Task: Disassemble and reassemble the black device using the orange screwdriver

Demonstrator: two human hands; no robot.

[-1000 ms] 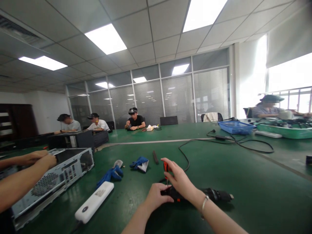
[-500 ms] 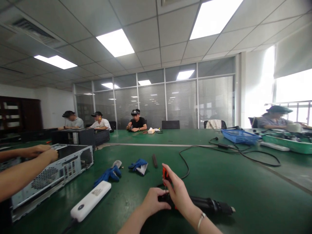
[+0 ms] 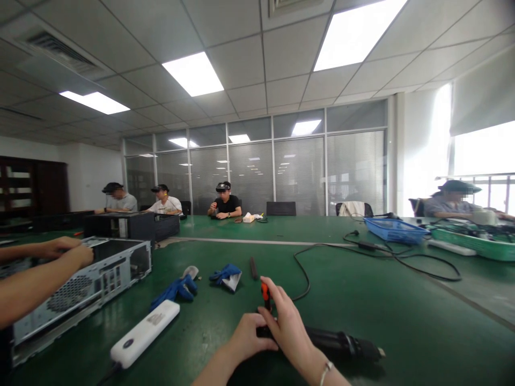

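Here, the right hand [image 3: 290, 326] has its grip curled round an upright orange screwdriver [image 3: 265, 291] above the black tool [image 3: 341, 343]; the left hand [image 3: 248, 335], thumb and fingers curved, clasps the tool's left end. The tool lies on the green bench [image 3: 346, 292], gloves [image 3: 226, 275] beyond, people seated before a glass partition [image 3: 298, 174] under ceiling lights [image 3: 193, 74].

wearer's hands [image 3: 288, 324]: 2 | screwdrivers [image 3: 264, 293]: 1 | black tools [image 3: 332, 341]: 1 | blue gloves [image 3: 226, 276]: 2 | baskets [image 3: 396, 235]: 2

Right fingers [image 3: 277, 294] on orange-handled screwdriver [image 3: 264, 291]
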